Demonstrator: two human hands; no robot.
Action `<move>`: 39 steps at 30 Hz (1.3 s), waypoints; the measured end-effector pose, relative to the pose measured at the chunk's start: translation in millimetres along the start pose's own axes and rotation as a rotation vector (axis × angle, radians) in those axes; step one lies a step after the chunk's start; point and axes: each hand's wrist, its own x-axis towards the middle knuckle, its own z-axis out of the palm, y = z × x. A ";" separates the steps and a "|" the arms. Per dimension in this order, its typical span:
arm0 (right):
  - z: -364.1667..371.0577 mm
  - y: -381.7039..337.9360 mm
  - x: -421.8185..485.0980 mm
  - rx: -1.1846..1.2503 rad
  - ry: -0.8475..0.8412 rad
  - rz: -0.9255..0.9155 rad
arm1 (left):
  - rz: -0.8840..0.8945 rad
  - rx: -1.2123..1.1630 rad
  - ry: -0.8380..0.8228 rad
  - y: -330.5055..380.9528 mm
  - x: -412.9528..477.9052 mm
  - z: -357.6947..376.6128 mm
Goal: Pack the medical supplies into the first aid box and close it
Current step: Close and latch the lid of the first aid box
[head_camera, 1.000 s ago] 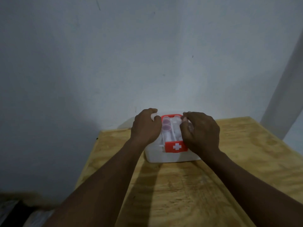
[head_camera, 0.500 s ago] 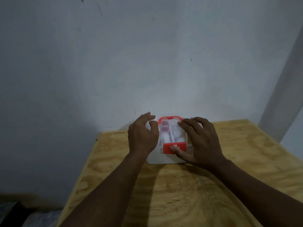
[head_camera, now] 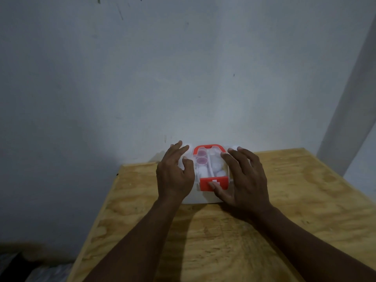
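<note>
A white first aid box with a clear lid stands at the far edge of the wooden table, against the wall. Its red handle lies flat on the lid, and a red latch with a white cross sits on the near side. Through the lid I see pink-capped containers and white round items. My left hand rests on the lid's left side, fingers spread. My right hand lies on the right side, its thumb pressing on the latch.
A bare pale wall rises directly behind the box. The table's left edge drops off to a dark floor with some dim clutter at the lower left. A pale vertical surface stands at the far right.
Both hands went from curled over the lid's top to lying flat with fingers spread. My right thumb came down onto the red latch. The view tilted slightly.
</note>
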 end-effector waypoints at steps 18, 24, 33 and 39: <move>-0.7 7.2 -4.0 -0.025 0.019 -0.093 | 0.070 -0.027 0.098 -13.5 -5.7 8.0; -0.3 5.4 -5.3 0.082 0.002 -0.029 | -0.011 -0.082 0.110 -9.4 -8.2 10.7; 4.7 -3.0 -19.0 0.627 0.135 0.514 | -0.437 -0.450 -0.001 -12.0 -45.2 14.9; 3.5 1.2 -17.1 0.732 0.021 0.628 | -0.346 -0.397 -0.083 -11.5 -50.2 12.8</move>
